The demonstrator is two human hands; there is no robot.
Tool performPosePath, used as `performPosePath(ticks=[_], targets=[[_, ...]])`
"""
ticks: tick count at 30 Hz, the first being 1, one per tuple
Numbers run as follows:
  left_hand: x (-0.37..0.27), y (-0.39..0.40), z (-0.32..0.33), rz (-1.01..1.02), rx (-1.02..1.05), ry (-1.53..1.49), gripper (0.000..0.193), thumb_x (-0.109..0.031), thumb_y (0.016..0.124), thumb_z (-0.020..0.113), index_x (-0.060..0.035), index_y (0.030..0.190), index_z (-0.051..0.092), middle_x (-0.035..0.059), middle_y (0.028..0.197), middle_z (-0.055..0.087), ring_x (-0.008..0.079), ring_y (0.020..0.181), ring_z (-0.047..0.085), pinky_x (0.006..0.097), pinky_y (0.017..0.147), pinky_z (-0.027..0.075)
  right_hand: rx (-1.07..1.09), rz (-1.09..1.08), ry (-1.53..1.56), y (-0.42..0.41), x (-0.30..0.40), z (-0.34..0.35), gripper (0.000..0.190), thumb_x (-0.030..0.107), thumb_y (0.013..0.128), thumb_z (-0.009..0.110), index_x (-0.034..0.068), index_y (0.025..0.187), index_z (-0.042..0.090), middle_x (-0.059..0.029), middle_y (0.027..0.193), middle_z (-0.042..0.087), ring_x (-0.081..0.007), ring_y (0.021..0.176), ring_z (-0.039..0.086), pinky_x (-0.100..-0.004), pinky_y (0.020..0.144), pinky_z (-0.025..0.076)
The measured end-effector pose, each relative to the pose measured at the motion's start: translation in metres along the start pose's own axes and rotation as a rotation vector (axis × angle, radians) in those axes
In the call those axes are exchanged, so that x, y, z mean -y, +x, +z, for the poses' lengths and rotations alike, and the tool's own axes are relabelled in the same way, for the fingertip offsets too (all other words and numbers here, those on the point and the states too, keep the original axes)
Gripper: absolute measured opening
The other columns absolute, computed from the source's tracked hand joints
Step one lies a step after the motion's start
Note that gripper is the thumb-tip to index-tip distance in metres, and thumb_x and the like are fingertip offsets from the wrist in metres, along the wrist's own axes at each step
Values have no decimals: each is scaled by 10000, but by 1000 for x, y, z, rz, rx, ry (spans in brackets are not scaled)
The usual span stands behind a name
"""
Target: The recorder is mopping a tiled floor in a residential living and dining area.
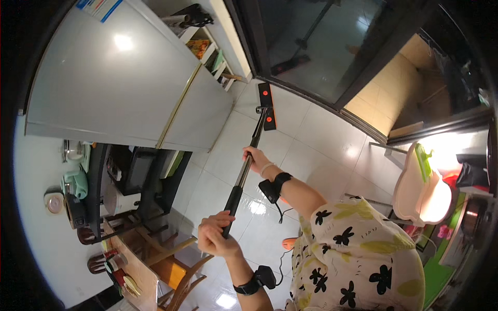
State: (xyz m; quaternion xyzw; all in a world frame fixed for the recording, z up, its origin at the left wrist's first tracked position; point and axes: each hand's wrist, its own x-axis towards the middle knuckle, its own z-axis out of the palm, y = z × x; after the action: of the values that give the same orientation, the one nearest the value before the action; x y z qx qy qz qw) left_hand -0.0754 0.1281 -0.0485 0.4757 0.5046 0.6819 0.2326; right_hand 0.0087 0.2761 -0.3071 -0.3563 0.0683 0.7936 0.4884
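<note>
A flat floor mop with a telescopic pole (244,171) runs slantwise before me, with both my hands on it. My left hand (217,234) is closed around the black grip at the pole's upper end. My right hand (256,159) is wrapped around the pole further down, just below a black joint. The flat black mop head (266,107) with orange discs and an orange edge lies on the white tiled floor (264,198), near the dark frame of the glass door (311,42). Each forearm wears a black strap with a small device.
A large grey refrigerator (116,77) stands at upper left, beside a white shelf rack (212,52). Wooden chairs (183,268) and a table (136,258) are at lower left. On the right, a pale scalloped seat or tray (408,186) stands near the door track (362,126). An orange slipper (288,243) shows below me.
</note>
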Motion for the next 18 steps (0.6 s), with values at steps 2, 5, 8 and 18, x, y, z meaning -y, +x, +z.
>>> performPosePath(ticks=[2,5,8,18], targets=[[-16,-3,0,86,69,-81,332,-125,894,346,-22,579,358,112,504,450,204,415,504,384,494,503,10,24,115,-27,-2,-4,159,95,770,571,52,648,479,-48,578,477,-158,547,502,-265,538,433],[-41,-21,-5,89,289,-128,328,-110,889,358,-18,574,353,112,502,444,213,418,508,383,479,500,95,-11,259,-66,-2,-37,158,94,775,571,30,662,480,-64,631,477,-179,594,503,-298,634,473],[-78,-47,-21,2,408,-190,343,-75,839,436,-7,509,369,112,469,455,210,415,507,374,471,490,44,63,309,-120,-20,-66,167,136,766,545,55,667,438,-66,657,484,-208,619,517,-346,774,481],[-276,-176,-102,9,1050,-113,361,-95,750,611,-40,467,393,76,441,365,225,373,361,331,373,256,-13,581,5,-369,-151,-127,268,365,685,537,106,753,542,-46,671,537,-209,638,517,-346,623,437]])
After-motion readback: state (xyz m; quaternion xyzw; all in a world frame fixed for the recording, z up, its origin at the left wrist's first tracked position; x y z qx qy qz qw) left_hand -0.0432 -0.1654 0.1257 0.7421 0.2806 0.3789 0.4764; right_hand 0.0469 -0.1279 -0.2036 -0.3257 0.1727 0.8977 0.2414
